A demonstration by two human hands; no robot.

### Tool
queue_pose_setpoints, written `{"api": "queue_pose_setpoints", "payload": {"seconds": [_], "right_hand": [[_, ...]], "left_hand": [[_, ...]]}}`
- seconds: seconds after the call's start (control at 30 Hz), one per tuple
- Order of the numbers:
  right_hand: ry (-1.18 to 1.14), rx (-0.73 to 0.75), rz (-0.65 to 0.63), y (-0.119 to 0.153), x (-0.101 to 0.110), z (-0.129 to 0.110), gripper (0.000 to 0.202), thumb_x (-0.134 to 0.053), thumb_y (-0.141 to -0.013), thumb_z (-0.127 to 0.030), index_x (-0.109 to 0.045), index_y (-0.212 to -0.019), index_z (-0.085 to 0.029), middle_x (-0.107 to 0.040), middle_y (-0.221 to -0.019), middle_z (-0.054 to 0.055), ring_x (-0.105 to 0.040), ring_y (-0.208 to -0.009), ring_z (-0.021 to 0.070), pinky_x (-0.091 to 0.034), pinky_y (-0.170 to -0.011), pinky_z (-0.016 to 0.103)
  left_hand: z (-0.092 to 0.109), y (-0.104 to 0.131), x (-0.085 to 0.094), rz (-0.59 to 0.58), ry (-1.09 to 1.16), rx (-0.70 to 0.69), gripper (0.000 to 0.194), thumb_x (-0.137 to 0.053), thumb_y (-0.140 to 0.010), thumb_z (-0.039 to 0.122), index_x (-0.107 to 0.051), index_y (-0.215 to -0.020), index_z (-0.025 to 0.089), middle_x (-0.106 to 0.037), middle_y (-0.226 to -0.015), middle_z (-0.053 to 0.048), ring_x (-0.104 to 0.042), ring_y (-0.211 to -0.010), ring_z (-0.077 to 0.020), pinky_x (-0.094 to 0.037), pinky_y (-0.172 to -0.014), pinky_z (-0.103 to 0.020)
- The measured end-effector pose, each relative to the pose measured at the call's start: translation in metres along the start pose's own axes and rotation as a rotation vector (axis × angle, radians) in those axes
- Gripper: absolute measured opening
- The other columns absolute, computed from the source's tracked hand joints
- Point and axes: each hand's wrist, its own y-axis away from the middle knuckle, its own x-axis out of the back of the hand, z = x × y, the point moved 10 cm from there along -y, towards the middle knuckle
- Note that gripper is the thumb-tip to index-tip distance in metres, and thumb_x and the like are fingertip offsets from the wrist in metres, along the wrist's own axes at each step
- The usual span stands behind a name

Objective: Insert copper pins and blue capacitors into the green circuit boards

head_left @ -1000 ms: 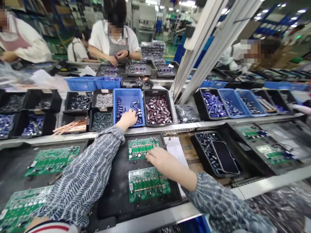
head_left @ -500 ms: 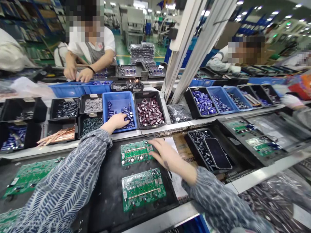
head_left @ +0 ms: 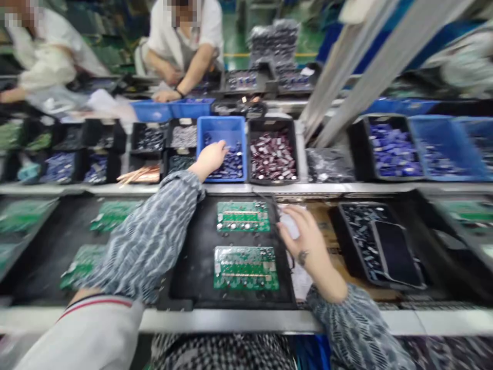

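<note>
My left hand [head_left: 211,157] is over the blue bin [head_left: 222,122] of blue cylindrical capacitors [head_left: 233,163], its fingers curled together. What lies in those fingers is hidden. My right hand [head_left: 306,239] hovers beside the tray's right edge, thumb and fingers apart, with white paper showing between them. Nothing is visibly held there. To its left, on the black tray [head_left: 192,257], lies a green circuit board [head_left: 243,216] with several round white-topped parts along its near edge. A second green board [head_left: 246,268] lies nearer me on the same tray.
A black bin of dark red capacitors [head_left: 272,156] adjoins the blue bin. Copper-coloured strips [head_left: 140,173] stick out of a bin at left. A phone [head_left: 397,253] rests on a box of small dark parts. A slanted metal post [head_left: 370,72] rises behind. Co-workers sit across the line.
The view has tilted down and turned left. My right hand has moved off the upper board's right end toward the paper. My left hand remains at the blue bin, its fingers drawn closer together.
</note>
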Motion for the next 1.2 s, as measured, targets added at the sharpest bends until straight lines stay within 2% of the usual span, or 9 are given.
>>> {"api": "queue_pose_setpoints", "payload": {"seconds": [0.1,0.2,0.37,0.53,0.67,0.73,0.87,0.97,1.2], "right_hand": [[0.023,-0.069,0.106,0.007,0.003,0.025,0.022,-0.060,-0.095,-0.030,-0.068,-0.114,-0.022,-0.072,-0.105,0.010,-0.070,-0.096,0.0244,-0.060,-0.090,0.044],[-0.026,-0.073,0.151,0.012,0.007,0.024,0.026,-0.063,-0.093,-0.028,-0.066,-0.118,-0.022,-0.071,-0.097,0.007,-0.067,-0.079,0.0201,-0.060,-0.078,0.040],[-0.150,0.068,-0.027,0.004,-0.002,-0.036,0.051,-0.069,-0.091,-0.027,-0.054,-0.140,-0.025,-0.067,-0.119,0.011,-0.070,-0.098,0.0235,-0.063,-0.074,0.039],[-0.209,0.189,-0.209,0.002,-0.008,-0.083,0.023,-0.067,-0.094,-0.024,-0.068,-0.117,-0.030,-0.071,-0.117,0.008,-0.070,-0.110,0.0261,-0.061,-0.091,0.048],[-0.397,-0.034,-0.136,-0.003,0.008,-0.052,0.023,-0.065,-0.096,-0.021,-0.067,-0.117,-0.031,-0.075,-0.107,0.004,-0.074,-0.095,0.0212,-0.062,-0.080,0.040],[-0.296,-0.103,-0.142,-0.011,0.006,-0.028,0.020,-0.065,-0.096,-0.026,-0.070,-0.116,-0.029,-0.076,-0.104,0.005,-0.074,-0.091,0.0203,-0.061,-0.079,0.038],[0.059,0.097,-0.416,-0.022,-0.040,-0.008,0.027,-0.050,-0.103,-0.031,-0.075,-0.110,-0.025,-0.075,-0.108,0.012,-0.068,-0.098,0.0251,-0.056,-0.086,0.043],[0.133,0.161,-0.531,-0.024,-0.068,0.004,0.031,-0.047,-0.104,-0.034,-0.074,-0.112,-0.021,-0.074,-0.100,0.014,-0.062,-0.093,0.0295,-0.051,-0.086,0.048],[0.164,0.227,-0.603,-0.028,-0.084,0.008,0.036,-0.047,-0.106,-0.043,-0.076,-0.104,-0.021,-0.075,-0.093,0.013,-0.056,-0.084,0.0288,-0.047,-0.082,0.046]], "left_hand": [[-0.005,0.010,0.003,0.011,0.130,0.052,0.038,-0.035,-0.112,0.027,-0.052,-0.142,0.011,-0.062,-0.134,-0.014,-0.063,-0.121,-0.0203,-0.050,-0.097,-0.025],[0.008,0.048,-0.019,-0.139,0.558,0.076,0.034,-0.037,-0.112,0.030,-0.056,-0.134,0.013,-0.064,-0.122,-0.009,-0.066,-0.085,-0.0092,-0.045,-0.062,-0.015],[0.059,0.171,-0.073,-0.644,1.376,0.203,0.017,-0.052,-0.107,0.029,-0.061,-0.110,0.015,-0.057,-0.091,-0.001,-0.051,-0.055,-0.0010,-0.019,-0.042,-0.013],[0.086,0.247,-0.100,-0.863,1.626,0.351,0.014,-0.055,-0.106,0.030,-0.061,-0.106,0.018,-0.056,-0.085,0.002,-0.053,-0.058,-0.0022,-0.028,-0.046,-0.012],[0.098,0.258,-0.110,-0.928,1.691,0.381,0.018,-0.057,-0.105,0.033,-0.065,-0.105,0.017,-0.062,-0.093,0.001,-0.054,-0.065,-0.0020,-0.030,-0.049,-0.010],[0.102,0.264,-0.117,-1.006,1.681,0.427,0.024,-0.056,-0.106,0.037,-0.066,-0.101,0.015,-0.062,-0.091,0.000,-0.052,-0.061,-0.0018,-0.025,-0.045,-0.010],[0.104,0.276,-0.129,-1.169,1.607,0.497,0.032,-0.053,-0.105,0.040,-0.069,-0.095,0.014,-0.065,-0.092,-0.002,-0.058,-0.065,-0.0044,-0.029,-0.045,-0.011],[0.101,0.275,-0.134,-1.176,1.566,0.454,0.029,-0.055,-0.104,0.038,-0.073,-0.098,0.016,-0.067,-0.102,-0.003,-0.062,-0.075,-0.0055,-0.037,-0.052,-0.011],[0.093,0.266,-0.141,-1.092,1.521,0.403,0.027,-0.057,-0.104,0.038,-0.075,-0.113,0.020,-0.066,-0.121,-0.002,-0.058,-0.081,-0.0046,-0.038,-0.059,-0.009]]}}
